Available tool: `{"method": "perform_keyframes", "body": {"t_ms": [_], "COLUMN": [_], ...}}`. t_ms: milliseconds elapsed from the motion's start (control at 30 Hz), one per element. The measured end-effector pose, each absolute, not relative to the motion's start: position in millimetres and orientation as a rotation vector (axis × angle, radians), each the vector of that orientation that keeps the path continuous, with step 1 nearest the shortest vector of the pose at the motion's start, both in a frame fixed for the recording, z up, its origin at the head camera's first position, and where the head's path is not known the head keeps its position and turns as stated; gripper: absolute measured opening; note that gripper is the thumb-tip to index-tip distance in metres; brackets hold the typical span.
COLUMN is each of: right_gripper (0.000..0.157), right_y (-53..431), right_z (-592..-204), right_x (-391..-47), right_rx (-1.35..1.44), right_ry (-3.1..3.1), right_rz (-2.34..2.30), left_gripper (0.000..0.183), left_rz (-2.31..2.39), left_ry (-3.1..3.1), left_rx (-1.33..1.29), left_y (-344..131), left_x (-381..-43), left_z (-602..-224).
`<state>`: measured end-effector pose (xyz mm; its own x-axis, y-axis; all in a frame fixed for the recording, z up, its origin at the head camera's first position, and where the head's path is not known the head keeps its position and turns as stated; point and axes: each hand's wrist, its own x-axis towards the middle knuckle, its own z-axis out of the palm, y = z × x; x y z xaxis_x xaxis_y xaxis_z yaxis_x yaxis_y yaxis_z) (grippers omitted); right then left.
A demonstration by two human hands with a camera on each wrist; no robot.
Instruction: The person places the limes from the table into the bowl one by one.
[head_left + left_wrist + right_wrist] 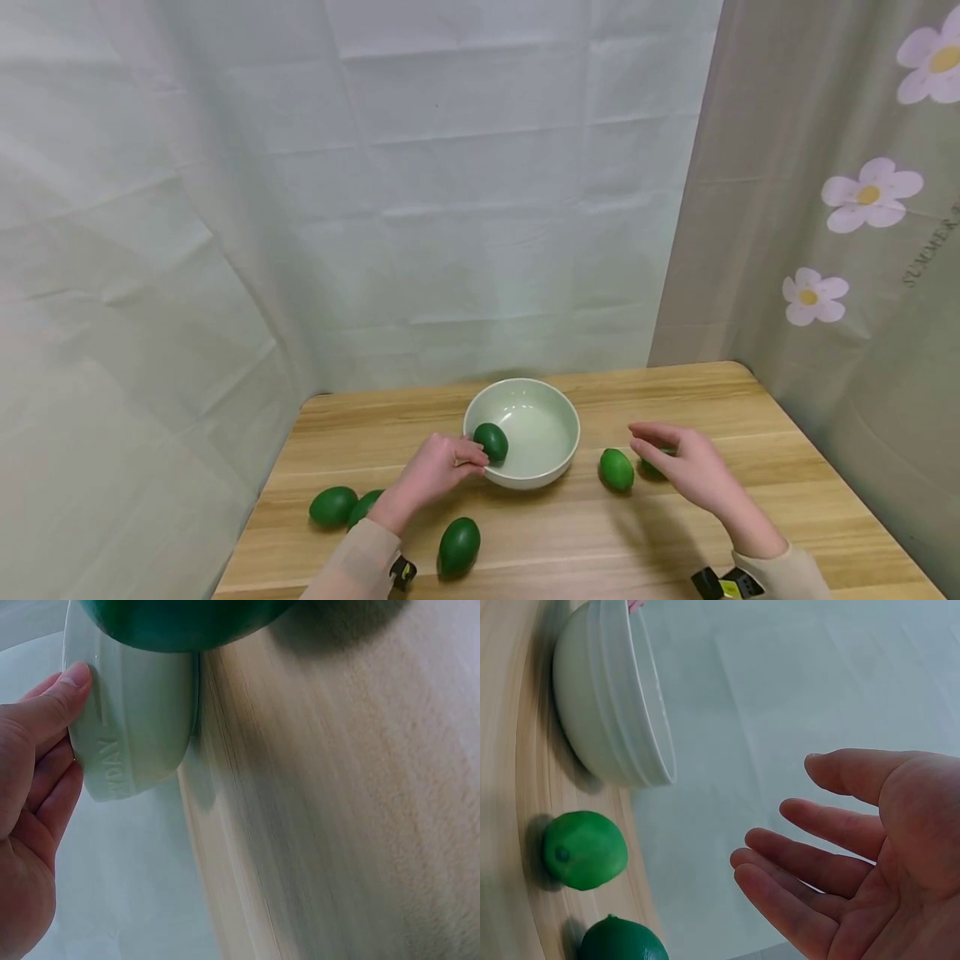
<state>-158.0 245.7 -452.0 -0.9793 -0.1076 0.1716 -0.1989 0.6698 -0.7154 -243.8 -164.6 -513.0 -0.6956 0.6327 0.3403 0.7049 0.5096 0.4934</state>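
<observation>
A pale green bowl (538, 427) stands near the back of the wooden table, a dark green oval fruit (491, 442) lying inside against its left wall. My left hand (442, 468) grips the bowl's left rim; in the left wrist view its thumb (66, 691) presses the outer wall and the other fingers are partly hidden by the rim. To the right of the bowl, my right hand (690, 467) hovers with loosely extended fingers and an empty palm. Beneath and beside it are a bright green lime (585, 850) and a darker green fruit (624, 941), partly covered by the hand in the head view.
Two dark green oval fruits, one (333, 507) in full view and one (363, 507) partly behind my left arm, lie at the table's left. Another dark green fruit (459, 547) sits near the front. Hanging cloth (480, 208) encloses the back and sides.
</observation>
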Motion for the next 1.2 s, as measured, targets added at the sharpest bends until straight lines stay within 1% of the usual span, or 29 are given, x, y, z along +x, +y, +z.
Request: {"method": "perform_keyframes", "body": {"t_ms": [433, 867, 1133, 1200], "right_gripper": [0.04, 0.043, 0.041, 0.043], "right_y": [261.6, 275.2, 284.4, 287.1], "right_z": [-455.3, -454.4, -454.0, -453.0], "right_x": [-154.1, -148.5, -146.2, -145.4], "right_rx": [0.253, 0.203, 0.196, 0.186], "right_ry": [-2.762, -2.777, -2.767, -2.776], "right_rz": [1.179, 1.169, 1.11, 1.103], "left_gripper": [0.013, 0.013, 0.014, 0.014], "left_rz": [-0.931, -0.942, -0.961, -0.965], "left_ry": [-2.621, -2.644, -2.662, -2.664], "left_rx": [-1.176, -1.17, -1.154, -1.153], "left_y": [-165.4, -165.2, -165.6, -165.4], "left_x": [-244.0, -244.4, -243.1, -243.1], "left_z": [-512.7, -513.0, -512.2, -512.3]}}
